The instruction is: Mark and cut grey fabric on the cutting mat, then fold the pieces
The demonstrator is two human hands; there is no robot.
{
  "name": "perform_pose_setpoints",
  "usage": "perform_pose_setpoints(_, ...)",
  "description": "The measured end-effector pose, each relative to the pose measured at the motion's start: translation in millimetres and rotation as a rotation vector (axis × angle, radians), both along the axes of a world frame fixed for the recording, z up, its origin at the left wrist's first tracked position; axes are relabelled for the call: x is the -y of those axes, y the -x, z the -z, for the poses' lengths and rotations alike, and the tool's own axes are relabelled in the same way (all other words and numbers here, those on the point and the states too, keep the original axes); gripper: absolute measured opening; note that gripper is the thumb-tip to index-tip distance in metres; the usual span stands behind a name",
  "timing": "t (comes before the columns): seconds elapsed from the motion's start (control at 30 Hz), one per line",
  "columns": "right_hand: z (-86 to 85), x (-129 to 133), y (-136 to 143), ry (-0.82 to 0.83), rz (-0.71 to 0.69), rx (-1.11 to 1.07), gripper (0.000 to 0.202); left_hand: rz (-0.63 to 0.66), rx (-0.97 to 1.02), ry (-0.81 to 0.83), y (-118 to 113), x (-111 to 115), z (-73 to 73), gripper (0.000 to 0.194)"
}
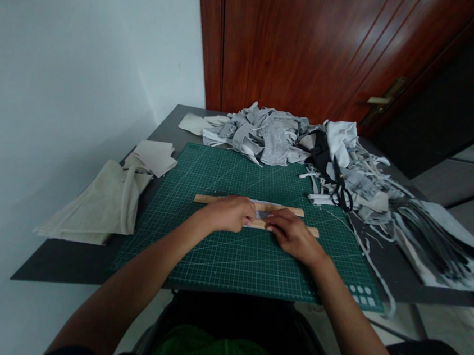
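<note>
Two wooden rulers lie roughly parallel across a green cutting mat [249, 258]. The far ruler [295, 211] and the near ruler [313, 231] have a small piece of grey fabric [262, 214] under and between them. My left hand [232, 213] is closed over the fabric and the left part of the rulers, its fingertips at the near ruler; whatever is in its fingers is hidden. Close by, my right hand [292, 234] has bent fingers and thumb pressed at the near ruler's edge, beside the fabric.
Grey and white fabric scraps [267, 132] are heaped along the back. Black scissors [340, 191] lie at the right by more scraps. Folded dark fabric [445, 244] sits far right. Beige cloth [103, 203] and pale folded pieces [154, 156] lie left, near the wall.
</note>
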State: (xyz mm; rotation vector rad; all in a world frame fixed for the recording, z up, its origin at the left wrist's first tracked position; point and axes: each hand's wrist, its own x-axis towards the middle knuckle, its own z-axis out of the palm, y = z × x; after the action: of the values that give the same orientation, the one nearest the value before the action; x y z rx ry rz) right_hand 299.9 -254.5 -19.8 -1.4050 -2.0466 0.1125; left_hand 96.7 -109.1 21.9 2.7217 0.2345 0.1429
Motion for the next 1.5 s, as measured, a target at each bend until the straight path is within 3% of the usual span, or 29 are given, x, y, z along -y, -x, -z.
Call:
perform_pose_setpoints(0.17,-5.6,6,6,-0.016,0.069,0.170,0.020,0.013,-0.014,-0.104,0,-1,-3.6,0.017)
perform_pose_setpoints(0.33,-4.4,7,7,-0.013,0.082,0.151,0.024,0.002,-0.032,-0.116,1,-1,-3.2,0.017)
perform_pose_setpoints(0.5,-2.1,6,5,0.004,0.054,0.104,0.022,-0.009,-0.017,-0.026,4,-4,-2.7,0.017)
perform_pose_setpoints(0.67,-0.5,6,3,0.016,0.036,0.069,0.025,0.061,-0.029,0.102,2,-12,-6.3,0.018)
perform_pose_setpoints(0.83,2.0,3,2,-0.017,0.032,0.049,0.022,0.077,-0.061,0.261,-5,-24,-1.8,0.037)
perform_pose_setpoints(1.07,6.4,3,1,-0.039,0.042,0.064,0.020,0.090,-0.122,0.303,-8,-30,5.0,0.012)
perform_pose_setpoints(1.5,3.4,2,4,-0.034,0.029,0.019,0.019,0.119,-0.043,0.271,-9,-30,10.9,0.013)
